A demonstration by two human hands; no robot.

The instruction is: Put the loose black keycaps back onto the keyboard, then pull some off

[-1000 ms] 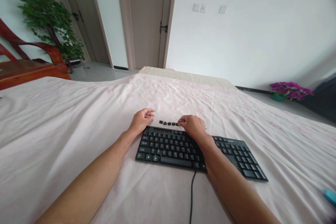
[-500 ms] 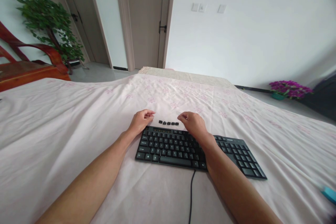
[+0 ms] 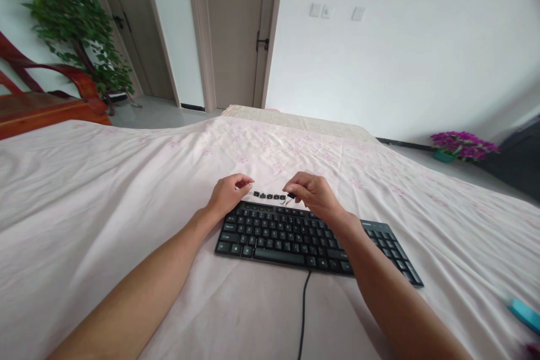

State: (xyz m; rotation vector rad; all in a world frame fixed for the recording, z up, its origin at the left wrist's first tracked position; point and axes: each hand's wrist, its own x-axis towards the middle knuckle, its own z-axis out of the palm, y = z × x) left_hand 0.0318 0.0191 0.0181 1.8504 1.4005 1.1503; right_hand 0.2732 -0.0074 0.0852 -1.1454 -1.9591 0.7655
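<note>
A black keyboard (image 3: 278,239) lies on the pale pink sheet, its cable running toward me. Just beyond its back edge several small black keycaps (image 3: 270,197) sit in a row. My left hand (image 3: 230,194) rests by the keyboard's back left corner, thumb and forefinger curled together left of the row; I see nothing between them. My right hand (image 3: 312,191) hovers over the back edge, closed on a small keycap puller (image 3: 291,196) with a black grip and thin wire prongs. The prongs point down beside the row's right end. My right forearm crosses the keyboard and hides some keys.
The sheet (image 3: 126,191) is wrinkled with pink flowers. A turquoise object (image 3: 525,314) lies at the right edge. Beyond are a wooden chair (image 3: 54,107), a leafy plant (image 3: 71,28), a door (image 3: 234,34) and a pot of purple flowers (image 3: 464,145).
My right hand has turned and lifted slightly, bringing the keycap puller into sight. My left hand has shifted a little to the right. The view has moved slightly.
</note>
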